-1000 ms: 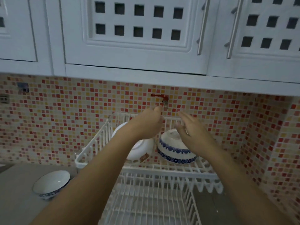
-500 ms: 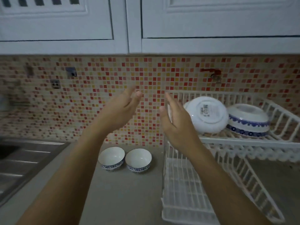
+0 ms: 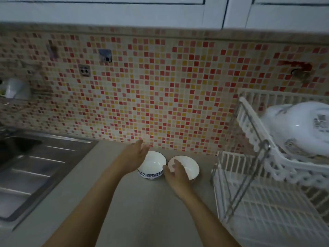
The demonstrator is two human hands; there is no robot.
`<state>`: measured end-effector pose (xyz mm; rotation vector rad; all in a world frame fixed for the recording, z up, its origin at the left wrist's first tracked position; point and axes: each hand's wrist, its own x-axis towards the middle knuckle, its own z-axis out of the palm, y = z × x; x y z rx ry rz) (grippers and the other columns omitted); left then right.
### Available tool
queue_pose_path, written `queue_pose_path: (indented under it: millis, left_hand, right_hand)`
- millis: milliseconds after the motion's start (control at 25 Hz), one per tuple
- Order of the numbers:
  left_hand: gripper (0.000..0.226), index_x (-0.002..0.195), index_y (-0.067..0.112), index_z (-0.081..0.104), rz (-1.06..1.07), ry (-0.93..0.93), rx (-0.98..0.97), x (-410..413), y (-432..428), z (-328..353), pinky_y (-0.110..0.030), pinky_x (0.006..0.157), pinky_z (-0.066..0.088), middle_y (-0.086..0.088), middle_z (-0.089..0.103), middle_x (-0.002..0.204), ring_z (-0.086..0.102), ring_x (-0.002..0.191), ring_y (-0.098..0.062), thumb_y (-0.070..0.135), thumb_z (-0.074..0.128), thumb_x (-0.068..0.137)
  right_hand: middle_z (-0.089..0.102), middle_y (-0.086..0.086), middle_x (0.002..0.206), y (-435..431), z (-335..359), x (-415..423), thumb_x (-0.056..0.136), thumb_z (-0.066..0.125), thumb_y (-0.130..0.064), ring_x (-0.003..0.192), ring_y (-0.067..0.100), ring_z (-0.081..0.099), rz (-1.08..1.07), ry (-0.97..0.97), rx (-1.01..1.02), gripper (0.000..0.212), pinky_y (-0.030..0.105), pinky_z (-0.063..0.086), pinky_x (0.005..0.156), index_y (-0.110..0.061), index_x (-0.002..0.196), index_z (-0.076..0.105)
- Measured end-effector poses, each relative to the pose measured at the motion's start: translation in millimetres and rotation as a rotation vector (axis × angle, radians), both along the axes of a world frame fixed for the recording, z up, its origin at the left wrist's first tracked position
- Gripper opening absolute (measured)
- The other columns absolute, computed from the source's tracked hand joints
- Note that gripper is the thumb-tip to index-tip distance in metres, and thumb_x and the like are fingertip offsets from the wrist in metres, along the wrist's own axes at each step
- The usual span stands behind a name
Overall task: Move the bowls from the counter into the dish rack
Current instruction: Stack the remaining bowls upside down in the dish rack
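- Head view: two small white bowls with blue patterned outsides stand upright side by side on the grey table (image 3: 142,211), close to the tiled wall (image 3: 160,95) and almost touching each other.
- The left bowl (image 3: 153,165) shows its blue band on the near side; the right bowl (image 3: 188,166) is partly covered by a hand.
- The left hand (image 3: 133,157) is spread open with fingers stretched out, at the left rim of the left bowl and overlapping it from this angle. It grips nothing; whether it touches the rim cannot be told.
- The right hand (image 3: 175,173) is open too, fingers loosely curved, over the near left rim of the right bowl. It has not closed on the bowl, and contact cannot be told.
- Both forearms reach in from the bottom edge of the frame.
- The white dish rack (image 3: 258,202) stands at the right on the table, well apart from the two bowls, with a lower grid tray and a raised upper tier.
- A large white bowl (image 3: 293,132) lies tilted on its side in the upper tier, its base facing the camera; it is blurred.
- A steel sink (image 3: 26,166) with a ribbed draining board lies at the left, set into the table.
- White cupboards (image 3: 124,13) run along the top above the mosaic tiles.
- A socket (image 3: 84,70) sits on the wall at the upper left.
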<state>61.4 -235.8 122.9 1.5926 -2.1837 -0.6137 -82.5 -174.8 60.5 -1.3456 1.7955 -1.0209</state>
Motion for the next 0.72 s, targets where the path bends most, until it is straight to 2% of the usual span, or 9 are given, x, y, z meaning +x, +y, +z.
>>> queue_pose_path:
  millis: [120,200,280,360,440,480,560,640,720]
  left_hand:
    - [0.056,0.144,0.005,0.028,0.003,-0.056,0.143,14.1,-27.7,-50.1,-0.036,0.111,0.028,-0.016,0.035,0.15,0.036,0.137,-0.031,0.039,0.026,0.1]
    - [0.054,0.142,0.003,0.032,0.018,-0.082,0.198,21.5,-44.1,-81.4,-0.034,0.108,0.032,-0.017,0.04,0.147,0.04,0.134,-0.031,0.036,0.026,0.101]
    - [0.052,0.141,0.002,0.033,0.05,-0.052,0.241,26.0,-65.9,-109.3,-0.033,0.106,0.033,-0.018,0.042,0.145,0.041,0.133,-0.031,0.034,0.027,0.101]
    - [0.05,0.142,0.003,0.03,0.075,0.05,0.291,26.0,-86.7,-136.8,-0.031,0.105,0.032,-0.017,0.042,0.145,0.04,0.133,-0.031,0.032,0.028,0.101]
    - [0.052,0.144,0.006,0.026,0.138,0.196,0.344,23.9,-102.9,-164.1,-0.031,0.106,0.031,-0.016,0.041,0.147,0.039,0.134,-0.03,0.034,0.028,0.1]
    - [0.053,0.145,0.007,0.025,0.2,0.27,0.375,22.4,-107.5,-175.5,-0.032,0.107,0.03,-0.015,0.04,0.148,0.037,0.135,-0.031,0.036,0.028,0.1]
    - [0.05,0.14,0.007,0.033,0.299,0.366,0.404,19.1,-117.6,-192.3,-0.035,0.1,0.033,-0.016,0.046,0.142,0.04,0.132,-0.033,0.036,0.027,0.1]
    - [0.042,0.132,0.006,0.041,0.311,0.402,0.41,15.7,-126.8,-201.3,-0.03,0.087,0.034,-0.017,0.054,0.13,0.049,0.122,-0.033,0.031,0.027,0.1]
    - [0.039,0.132,0.006,0.04,0.318,0.402,0.397,14.6,-133.4,-207.5,-0.03,0.085,0.035,-0.018,0.055,0.129,0.051,0.118,-0.033,0.024,0.029,0.1]
  right_hand:
    - [0.047,0.003,0.14,-35.5,-52.4,19.6,0.097,0.046,-0.027,0.116,0.011,0.047,-0.007,-0.107,0.066,0.049,0.018,0.034,0.089,-0.013,0.142,0.035]
    - [0.051,0.011,0.133,-58.7,-86.9,32.0,0.098,0.043,-0.033,0.117,0.02,0.051,-0.045,-0.196,0.198,0.052,0.028,0.042,0.093,-0.008,0.142,0.034]
    - [0.055,0.01,0.121,-87.2,-114.1,39.5,0.094,0.042,-0.046,0.107,0.024,0.056,-0.144,-0.326,0.277,0.059,0.032,0.051,0.087,-0.01,0.14,0.039]
    - [0.062,0.005,0.108,-111.9,-130.3,43.2,0.092,0.043,-0.05,0.094,0.021,0.061,-0.25,-0.499,0.272,0.045,0.042,0.054,0.092,-0.017,0.122,0.053]
    - [0.06,-0.005,0.091,-130.3,-140.3,45.2,0.096,0.043,-0.042,0.08,0.015,0.06,-0.305,-0.572,0.221,0.023,0.048,0.054,0.091,-0.022,0.101,0.054]
    - [0.061,-0.004,0.097,-133.8,-143.8,47.2,0.096,0.045,-0.038,0.084,0.016,0.061,-0.332,-0.569,0.175,0.021,0.049,0.054,0.091,-0.023,0.108,0.052]
    - [0.059,-0.002,0.118,-142.1,-157.8,50.5,0.094,0.05,-0.035,0.105,0.023,0.061,-0.36,-0.539,0.071,0.039,0.052,0.053,0.092,-0.019,0.13,0.046]
    - [0.056,0.003,0.125,-156.6,-185.8,48.9,0.087,0.057,-0.033,0.112,0.028,0.06,-0.363,-0.479,0.081,0.053,0.053,0.053,0.092,-0.013,0.134,0.042]
    - [0.058,0.014,0.125,-165.0,-190.3,48.8,0.074,0.055,-0.031,0.108,0.032,0.061,-0.354,-0.471,0.179,0.063,0.052,0.053,0.092,-0.005,0.13,0.041]
